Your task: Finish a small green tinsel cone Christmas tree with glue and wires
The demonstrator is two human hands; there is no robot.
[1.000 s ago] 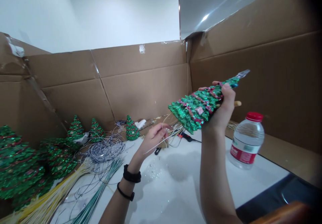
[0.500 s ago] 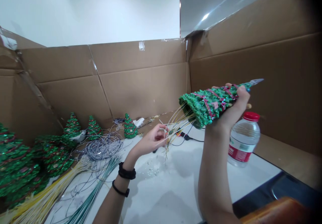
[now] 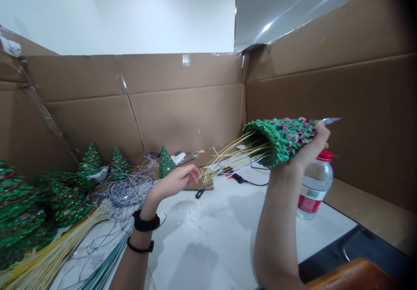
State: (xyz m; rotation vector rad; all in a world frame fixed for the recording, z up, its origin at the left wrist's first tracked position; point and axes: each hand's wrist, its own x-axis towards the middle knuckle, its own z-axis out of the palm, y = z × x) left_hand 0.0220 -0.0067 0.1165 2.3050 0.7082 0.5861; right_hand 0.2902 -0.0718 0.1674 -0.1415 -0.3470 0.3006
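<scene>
My right hand (image 3: 314, 144) is wrapped round the narrow end of a green glittery tree (image 3: 282, 138) with pink garland, tilted on its side, its hollow base facing left and its clear tip pointing right. Thin yellow and white wires (image 3: 233, 155) fan out of the base toward the left. At their far ends is my left hand (image 3: 182, 179), fingers bent and close together; whether any wire is between them is too small to tell. A black band circles the left wrist.
Decorated trees (image 3: 19, 216), coiled grey wire (image 3: 130, 190) and yellow and green wire bundles (image 3: 104, 268) lie at left. A bottle (image 3: 314, 188) with a red cap stands behind my right forearm. Black cables (image 3: 250, 182) lie mid-table. Cardboard walls (image 3: 182, 107) surround the table.
My left hand has moved left, away from the tree, and the wires now stretch out longer and straighter. The tree has turned, showing more of its hollow base.
</scene>
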